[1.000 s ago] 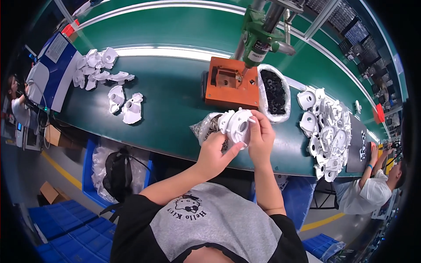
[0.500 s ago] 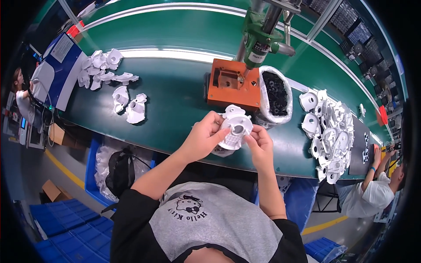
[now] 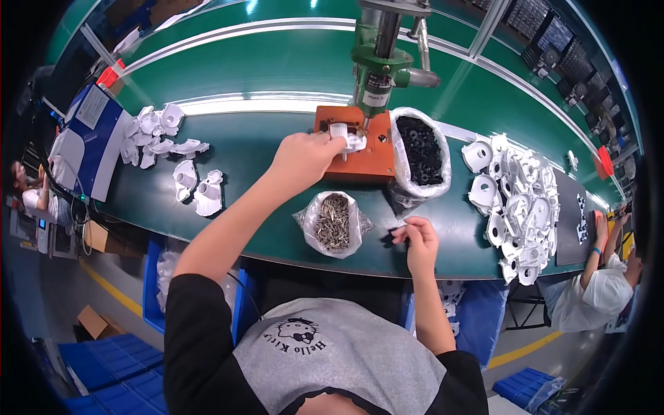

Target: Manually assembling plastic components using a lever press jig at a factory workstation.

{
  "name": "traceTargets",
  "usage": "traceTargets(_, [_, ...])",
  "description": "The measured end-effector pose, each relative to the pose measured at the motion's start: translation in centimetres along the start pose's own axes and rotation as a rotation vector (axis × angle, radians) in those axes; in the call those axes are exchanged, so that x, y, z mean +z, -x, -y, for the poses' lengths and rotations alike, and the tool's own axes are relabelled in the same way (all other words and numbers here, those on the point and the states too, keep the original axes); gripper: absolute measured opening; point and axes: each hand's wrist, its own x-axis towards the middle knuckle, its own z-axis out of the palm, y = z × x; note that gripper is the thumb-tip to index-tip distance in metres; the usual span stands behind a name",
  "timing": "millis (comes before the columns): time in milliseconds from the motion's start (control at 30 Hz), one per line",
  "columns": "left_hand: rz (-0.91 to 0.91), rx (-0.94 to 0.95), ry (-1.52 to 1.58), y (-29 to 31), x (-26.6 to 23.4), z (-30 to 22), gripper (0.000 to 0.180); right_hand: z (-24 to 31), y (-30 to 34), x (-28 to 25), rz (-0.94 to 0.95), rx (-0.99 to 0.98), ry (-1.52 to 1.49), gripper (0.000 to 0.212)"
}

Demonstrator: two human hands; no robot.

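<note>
My left hand reaches forward and grips a white plastic housing part with a round tube on it. That part sits over the recess of the orange fixture block, under the tip of the green press. Over the table near its front edge, my right hand hangs with fingers loosely bent and apart, and no held thing shows. Left of it stands an opened clear bag of small metal pins or screws. Behind it is a white-lined bag of black small parts.
White housing parts lie piled at the right, and more lie at the left, with two pieces nearer. A blue machine stands at the table's left end. Another person works at the far right. Blue crates stand below left.
My left hand has carried the white housing part forward from the table's front onto the orange fixture. My right hand has let go of it and stays near the front, baring the metal-parts bag.
</note>
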Motion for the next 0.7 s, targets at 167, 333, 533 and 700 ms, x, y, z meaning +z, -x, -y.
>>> traceTargets(167, [-0.101,0.101,-0.193,-1.9,4.1,1.3,0.015,0.0,0.0,-1.2,0.031,0.067,-0.163,0.015])
traceTargets(333, [-0.069,0.052,-0.123,-1.6,5.3,0.7,0.015,0.0,-0.4,-1.2,0.081,0.051,-0.125,0.015])
traceTargets(533, [-0.147,0.125,-0.1,-0.8,5.9,1.4,0.017,0.6,0.1,-0.2,0.099,0.059,0.075,0.015])
traceTargets(700, [-0.174,0.105,-0.091,-0.1,6.8,1.1,0.013,0.3,0.4,-0.1,0.063,0.019,0.086,0.014])
